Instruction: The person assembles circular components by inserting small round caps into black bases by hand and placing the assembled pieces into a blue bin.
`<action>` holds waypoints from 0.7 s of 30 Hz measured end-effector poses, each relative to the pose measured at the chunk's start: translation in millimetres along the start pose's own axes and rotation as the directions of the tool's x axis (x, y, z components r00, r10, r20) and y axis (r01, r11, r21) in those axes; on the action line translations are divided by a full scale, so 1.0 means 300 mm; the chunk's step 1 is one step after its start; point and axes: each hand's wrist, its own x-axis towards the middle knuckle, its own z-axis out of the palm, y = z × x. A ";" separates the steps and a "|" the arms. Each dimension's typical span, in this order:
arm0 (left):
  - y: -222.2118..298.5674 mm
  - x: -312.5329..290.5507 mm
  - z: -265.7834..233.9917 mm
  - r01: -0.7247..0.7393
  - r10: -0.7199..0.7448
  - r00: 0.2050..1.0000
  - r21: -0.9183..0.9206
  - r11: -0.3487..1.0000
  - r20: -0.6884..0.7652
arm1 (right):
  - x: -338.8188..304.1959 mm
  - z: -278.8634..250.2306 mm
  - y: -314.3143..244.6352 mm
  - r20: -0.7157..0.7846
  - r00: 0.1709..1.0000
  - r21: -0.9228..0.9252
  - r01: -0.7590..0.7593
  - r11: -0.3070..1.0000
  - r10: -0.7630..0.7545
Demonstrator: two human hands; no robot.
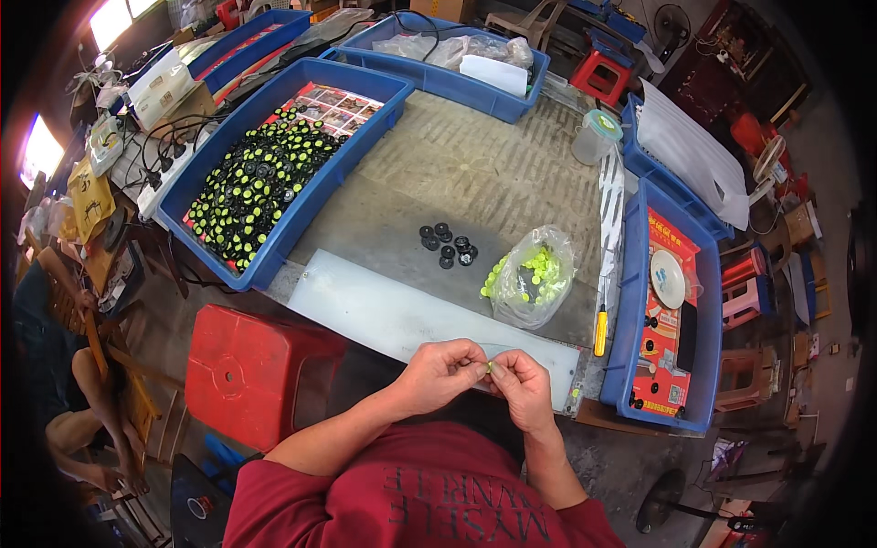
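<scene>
Close together above the front edge of the white board (365, 300), my left hand (442, 373) and my right hand (524, 387) are both closed in a pinch. Between their fingertips shows a small yellow-green disc (491, 365), mostly covered by the fingers. Beyond them, a clear plastic bag (559, 265) lies open, with many yellow-green discs (541, 268) in and beside it. To its left sits a loose group of black round pieces (447, 248) on the table. A large blue tray (352, 173) at the left holds a heap of black pieces with yellow-green centres (260, 173).
At the right stand a blue tray (630, 301) with a white plate (668, 279), a yellow-handled tool (600, 331) and a lidded plastic tub (596, 137). Another blue tray (438, 78) lies at the back. A red stool (242, 374) stands left; a person (82, 384) sits beyond it.
</scene>
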 end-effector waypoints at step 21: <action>-0.012 0.000 0.001 -0.031 0.031 0.999 -0.018 0.999 0.012 | 0.001 0.004 0.008 -0.045 0.999 -0.016 -0.006 1.000 0.005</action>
